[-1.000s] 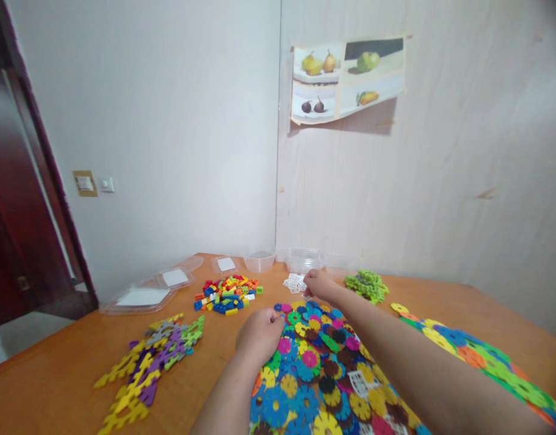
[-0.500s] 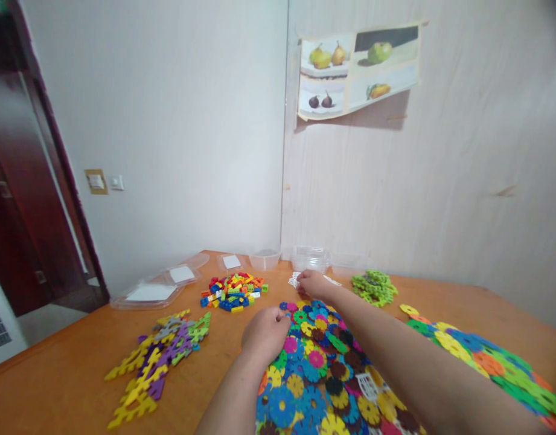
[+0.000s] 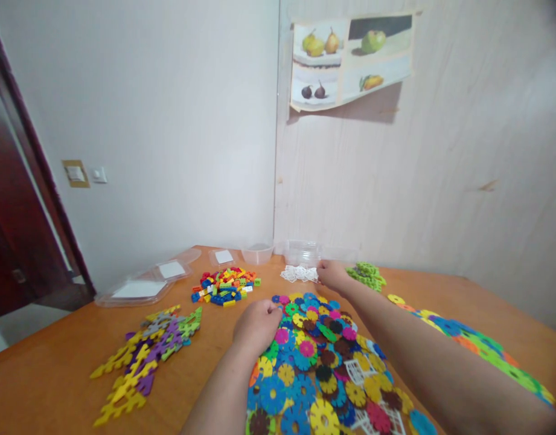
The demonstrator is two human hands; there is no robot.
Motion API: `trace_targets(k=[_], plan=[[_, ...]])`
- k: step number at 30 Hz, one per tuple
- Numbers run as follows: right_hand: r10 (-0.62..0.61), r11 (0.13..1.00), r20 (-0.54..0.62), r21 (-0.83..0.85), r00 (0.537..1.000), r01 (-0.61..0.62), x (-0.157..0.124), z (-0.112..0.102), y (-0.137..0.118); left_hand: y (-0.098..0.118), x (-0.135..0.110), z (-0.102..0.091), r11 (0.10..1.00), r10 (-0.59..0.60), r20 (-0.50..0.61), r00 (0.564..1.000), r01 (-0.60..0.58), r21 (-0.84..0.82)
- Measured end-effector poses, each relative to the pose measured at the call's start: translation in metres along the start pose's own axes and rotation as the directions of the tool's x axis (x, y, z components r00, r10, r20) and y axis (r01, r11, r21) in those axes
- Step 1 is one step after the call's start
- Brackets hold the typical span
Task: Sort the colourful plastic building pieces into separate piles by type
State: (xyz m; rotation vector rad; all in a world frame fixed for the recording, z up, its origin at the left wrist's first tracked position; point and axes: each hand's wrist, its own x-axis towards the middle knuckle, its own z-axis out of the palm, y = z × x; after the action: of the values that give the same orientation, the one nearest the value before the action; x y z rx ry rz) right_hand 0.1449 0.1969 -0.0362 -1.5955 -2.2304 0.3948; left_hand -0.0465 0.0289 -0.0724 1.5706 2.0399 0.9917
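Note:
A wide heap of colourful notched plastic discs (image 3: 287, 373) covers the middle of the table, with some white lattice pieces (image 3: 360, 371) lying among them. At the heap's left edge my left hand (image 3: 258, 326) is closed, and whatever its fingers hold is hidden. My right hand (image 3: 332, 276) reaches out beyond the discs. Its fingers are curled together at the right end of a small pile of white lattice pieces (image 3: 299, 273); I cannot make out what is in them. Just right of that hand lies a pile of green interlocking pieces (image 3: 367, 275).
Small building bricks (image 3: 226, 286) form a pile at the left back. Nearer lie yellow, purple and green toothed pieces (image 3: 146, 353). Clear plastic lids (image 3: 137, 290) and tubs (image 3: 257, 254) line the wall. More flat discs (image 3: 468, 335) spread along the right.
My right hand has shifted right, from over the white lattice pile to its right end, uncovering the pile. My left hand stays by the discs. The view has shifted slightly.

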Motion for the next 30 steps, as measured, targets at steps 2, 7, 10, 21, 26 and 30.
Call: trace_targets(k=[2,7,10,21,26,30], plan=[[-0.025,0.999,0.03,-0.034,0.999,0.026,-0.01,0.003,-0.004,-0.001,0.002,0.0,0.999,0.005,-0.026,1.0,-0.006,-0.036],[-0.138,0.987,0.096,-0.068,0.986,0.145,-0.036,0.013,-0.02,-0.003,0.006,-0.002,0.994,-0.026,-0.158,0.987,0.008,-0.111],[-0.179,0.982,0.128,-0.041,0.976,0.185,-0.05,0.015,-0.029,-0.002,0.007,-0.004,0.992,-0.033,-0.185,0.982,0.01,-0.125],[-0.343,0.935,0.226,0.174,0.912,0.309,-0.088,0.006,-0.046,0.002,0.006,-0.005,0.991,0.055,-0.167,0.984,-0.074,-0.11],[-0.275,0.958,0.124,0.12,0.953,0.261,-0.059,0.008,-0.043,-0.001,0.008,-0.002,0.99,0.091,-0.139,0.986,-0.105,-0.097],[-0.25,0.968,0.135,0.042,0.959,0.246,-0.043,0.012,-0.047,-0.005,0.01,0.0,0.987,0.074,-0.105,0.992,-0.088,-0.136]])
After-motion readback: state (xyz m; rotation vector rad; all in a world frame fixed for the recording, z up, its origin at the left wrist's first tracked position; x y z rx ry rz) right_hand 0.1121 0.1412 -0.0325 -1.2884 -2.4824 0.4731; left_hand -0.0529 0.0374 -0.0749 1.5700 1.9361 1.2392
